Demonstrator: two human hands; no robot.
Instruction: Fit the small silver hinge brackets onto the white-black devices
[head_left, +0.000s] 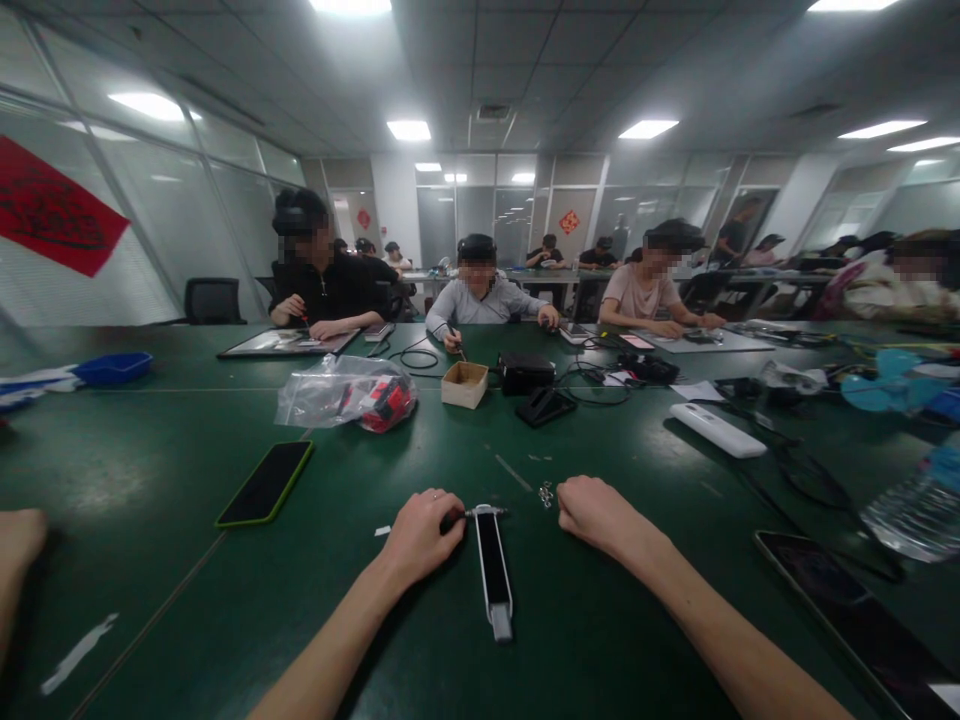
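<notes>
My left hand (425,533) rests on the green table with its fingers closed around the dark handle of a screwdriver (491,512). The metal shaft points right, across the top end of a slim white-framed device (493,560). That device has a long black face and a grey block at its near end. To the right lies a small heap of shiny metal pieces (546,494), too small to make out singly. Beside this heap my right hand (596,512) is curled into a fist on the table. Its fingertips are hidden, so anything inside cannot be seen.
A phone in a green case (266,484) lies to the left, a dark phone (847,610) at right. Farther back are a plastic bag (349,392), a small box (464,385), a white device (718,430) and cables. Other people sit opposite; another person's hand (21,535) shows at far left.
</notes>
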